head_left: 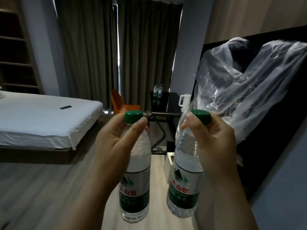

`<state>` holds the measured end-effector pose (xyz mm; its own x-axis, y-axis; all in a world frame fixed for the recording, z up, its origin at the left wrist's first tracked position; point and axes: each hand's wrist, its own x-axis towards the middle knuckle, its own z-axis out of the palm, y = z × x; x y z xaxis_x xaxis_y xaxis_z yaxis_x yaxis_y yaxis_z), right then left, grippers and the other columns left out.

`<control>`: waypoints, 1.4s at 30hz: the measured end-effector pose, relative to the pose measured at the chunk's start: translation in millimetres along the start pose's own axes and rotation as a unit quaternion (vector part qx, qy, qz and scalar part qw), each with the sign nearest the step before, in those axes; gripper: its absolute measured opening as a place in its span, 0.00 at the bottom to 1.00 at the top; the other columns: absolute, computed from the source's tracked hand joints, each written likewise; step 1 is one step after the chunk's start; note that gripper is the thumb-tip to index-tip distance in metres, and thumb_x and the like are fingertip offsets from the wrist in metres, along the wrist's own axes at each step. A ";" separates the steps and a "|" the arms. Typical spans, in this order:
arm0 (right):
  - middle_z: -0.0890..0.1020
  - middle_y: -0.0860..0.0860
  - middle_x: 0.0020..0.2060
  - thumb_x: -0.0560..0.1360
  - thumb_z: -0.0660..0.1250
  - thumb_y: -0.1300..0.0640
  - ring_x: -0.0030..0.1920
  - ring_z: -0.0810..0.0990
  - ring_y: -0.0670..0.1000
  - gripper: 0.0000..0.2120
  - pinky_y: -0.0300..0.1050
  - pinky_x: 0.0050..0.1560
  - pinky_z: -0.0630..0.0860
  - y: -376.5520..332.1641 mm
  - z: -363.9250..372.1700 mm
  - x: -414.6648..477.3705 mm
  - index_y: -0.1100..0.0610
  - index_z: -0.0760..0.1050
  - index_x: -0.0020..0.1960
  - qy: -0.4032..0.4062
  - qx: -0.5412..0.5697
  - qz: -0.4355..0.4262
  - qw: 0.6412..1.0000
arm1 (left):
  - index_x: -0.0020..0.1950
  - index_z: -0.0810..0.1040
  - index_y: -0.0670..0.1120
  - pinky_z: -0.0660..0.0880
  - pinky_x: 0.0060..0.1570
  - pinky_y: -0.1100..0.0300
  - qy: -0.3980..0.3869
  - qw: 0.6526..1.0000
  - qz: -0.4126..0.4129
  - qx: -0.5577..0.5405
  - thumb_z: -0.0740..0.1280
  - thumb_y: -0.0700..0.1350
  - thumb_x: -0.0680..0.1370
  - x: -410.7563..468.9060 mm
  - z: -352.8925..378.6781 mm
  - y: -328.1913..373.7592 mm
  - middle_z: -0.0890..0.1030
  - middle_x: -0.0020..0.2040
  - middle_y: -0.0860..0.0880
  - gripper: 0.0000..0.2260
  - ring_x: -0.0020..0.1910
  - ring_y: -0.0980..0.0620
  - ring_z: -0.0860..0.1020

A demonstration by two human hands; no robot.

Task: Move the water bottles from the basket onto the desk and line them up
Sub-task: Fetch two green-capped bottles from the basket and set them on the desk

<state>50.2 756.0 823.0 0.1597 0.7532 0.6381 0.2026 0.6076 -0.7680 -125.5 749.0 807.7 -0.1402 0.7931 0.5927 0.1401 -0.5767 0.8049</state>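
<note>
Left bottle (136,188): long axis upright, cap up, neck pinched by left hand (114,143). Right bottle (184,185): same, gripped by right hand (214,140).

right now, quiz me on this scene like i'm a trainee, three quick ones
1. True or false: the left hand holds nothing.
2. What colour is the cap of the right-hand bottle, gripped by the right hand? A red, B green, C white.
3. Fill in: ___ far bottles stand on the dark desk at the back.
Key: 1 false, it grips the left-hand bottle at the neck. 2 B. 3 two.
</note>
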 end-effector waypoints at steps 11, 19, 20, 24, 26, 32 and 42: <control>0.82 0.44 0.33 0.72 0.67 0.45 0.35 0.78 0.41 0.12 0.29 0.39 0.71 74.5 131.0 84.7 0.54 0.78 0.39 0.037 -0.005 -0.005 0.999 | 0.50 0.79 0.51 0.79 0.50 0.51 -0.015 0.999 0.001 0.045 0.65 0.55 0.75 116.9 -63.0 -107.9 0.82 0.47 0.53 0.10 0.50 0.52 0.81; 0.81 0.47 0.34 0.75 0.68 0.51 0.37 0.78 0.43 0.10 0.33 0.41 0.73 132.5 198.4 143.4 0.57 0.78 0.40 -0.001 0.004 0.022 1.000 | 0.50 0.80 0.50 0.78 0.49 0.56 -0.003 0.999 -0.028 0.033 0.65 0.54 0.75 191.3 -87.0 -175.4 0.83 0.46 0.53 0.10 0.49 0.54 0.81; 0.81 0.47 0.33 0.75 0.67 0.51 0.36 0.78 0.42 0.10 0.32 0.41 0.73 140.4 205.5 152.2 0.58 0.78 0.40 -0.005 0.007 0.022 1.000 | 0.49 0.80 0.50 0.79 0.48 0.59 -0.001 0.999 -0.031 0.033 0.65 0.54 0.75 201.8 -87.7 -184.4 0.83 0.45 0.54 0.10 0.49 0.55 0.81; 0.81 0.47 0.34 0.73 0.67 0.51 0.36 0.77 0.41 0.10 0.29 0.40 0.72 177.9 231.6 192.0 0.58 0.78 0.40 -0.014 0.023 0.030 0.999 | 0.49 0.80 0.50 0.77 0.47 0.66 0.016 0.999 -0.028 0.039 0.65 0.53 0.75 247.2 -85.6 -222.0 0.83 0.45 0.55 0.10 0.49 0.57 0.80; 0.81 0.47 0.34 0.73 0.67 0.51 0.36 0.77 0.41 0.10 0.29 0.40 0.72 199.1 243.4 214.8 0.58 0.78 0.41 -0.017 0.028 0.030 0.999 | 0.49 0.80 0.49 0.76 0.46 0.68 0.022 0.998 -0.024 0.045 0.65 0.52 0.75 272.5 -82.1 -241.3 0.83 0.44 0.54 0.09 0.48 0.57 0.80; 0.82 0.51 0.36 0.72 0.67 0.49 0.38 0.79 0.43 0.11 0.30 0.40 0.73 257.6 273.3 295.6 0.57 0.79 0.42 -0.019 0.035 0.032 0.999 | 0.48 0.80 0.50 0.75 0.45 0.71 0.033 0.997 -0.013 0.071 0.65 0.52 0.75 355.5 -66.8 -289.4 0.83 0.43 0.54 0.09 0.47 0.57 0.80; 0.82 0.48 0.36 0.73 0.68 0.50 0.39 0.79 0.42 0.10 0.30 0.41 0.74 345.9 322.4 395.6 0.57 0.79 0.42 -0.026 0.022 0.042 0.999 | 0.47 0.80 0.51 0.75 0.45 0.71 0.037 0.997 -0.033 0.067 0.65 0.52 0.75 462.8 -54.7 -375.0 0.83 0.44 0.54 0.07 0.47 0.57 0.80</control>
<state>-128.1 1345.3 791.8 0.1238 0.8132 0.5687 0.1483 0.5515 -0.8209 -296.5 1321.7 781.8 -0.2238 0.8089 0.5437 0.2578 -0.4889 0.8334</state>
